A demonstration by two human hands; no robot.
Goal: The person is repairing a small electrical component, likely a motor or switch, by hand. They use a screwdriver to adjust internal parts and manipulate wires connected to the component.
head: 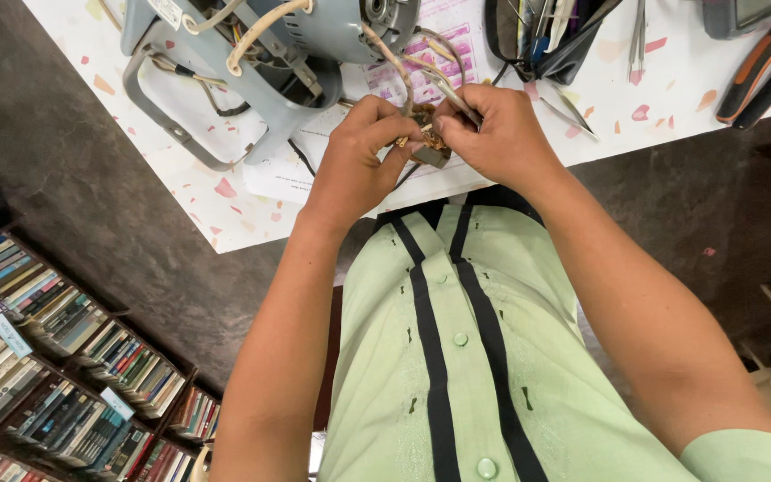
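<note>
My left hand [357, 165] and my right hand [497, 134] meet over the near edge of the white speckled table [225, 201]. Between the fingers of both is a small brown and grey part [428, 147] with cream wires [399, 67] attached. The wires run up to a grey-blue motor [314, 36] standing on a metal frame [158, 107] at the back left of the table. Both hands pinch the part; my right hand also grips a thin metal tool [457, 98] pointing at it.
A sheet of paper [283, 174] lies under the motor. A black pouch of tools [537, 31] and tweezers [568, 112] sit at the back, an orange-and-black tool [765, 67] at right. Bookshelves [55, 357] stand on the dark floor at lower left.
</note>
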